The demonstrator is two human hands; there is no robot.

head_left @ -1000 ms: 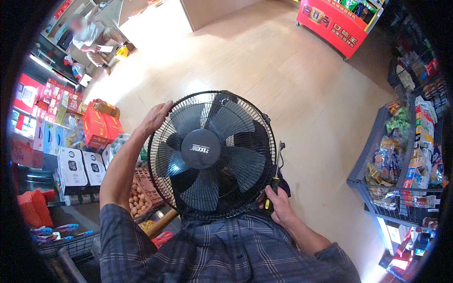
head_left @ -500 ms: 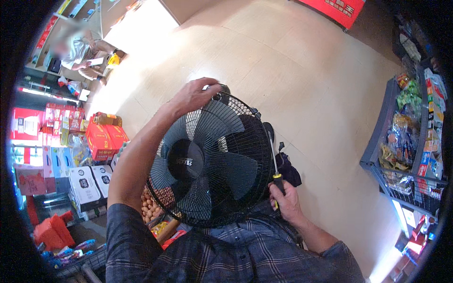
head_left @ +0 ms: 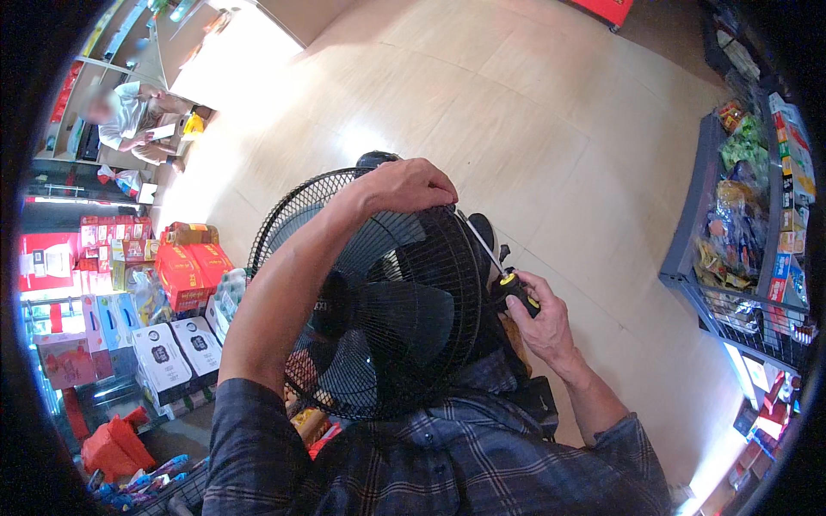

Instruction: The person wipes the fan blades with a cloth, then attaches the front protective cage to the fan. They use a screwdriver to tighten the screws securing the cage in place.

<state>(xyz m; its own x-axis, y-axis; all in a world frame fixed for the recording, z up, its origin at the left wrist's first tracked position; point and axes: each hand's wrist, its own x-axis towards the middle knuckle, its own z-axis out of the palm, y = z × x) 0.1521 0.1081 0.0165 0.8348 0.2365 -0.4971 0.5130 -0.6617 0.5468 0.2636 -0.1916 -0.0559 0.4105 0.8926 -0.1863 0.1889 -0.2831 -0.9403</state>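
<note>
A black electric fan with a round wire guard and dark blades stands in front of my body, its face tilted up. My left hand reaches across the guard, fingers closed in a pinch on its upper right rim. What else may lie under those fingertips is hidden. In my right hand is a screwdriver with a black and yellow handle. Its thin metal shaft slants up and left, and the tip is at the rim close beside my left fingertips.
Beyond the fan spreads a pale tiled floor. Red boxes and white cartons stand at my left. A grey rack of packaged goods is at the right. A seated person holds a white object at the far left.
My left hand has slid right along the guard's rim. The screwdriver has moved up with my right hand, its shaft now slanting to the left. The fan has turned slightly.
</note>
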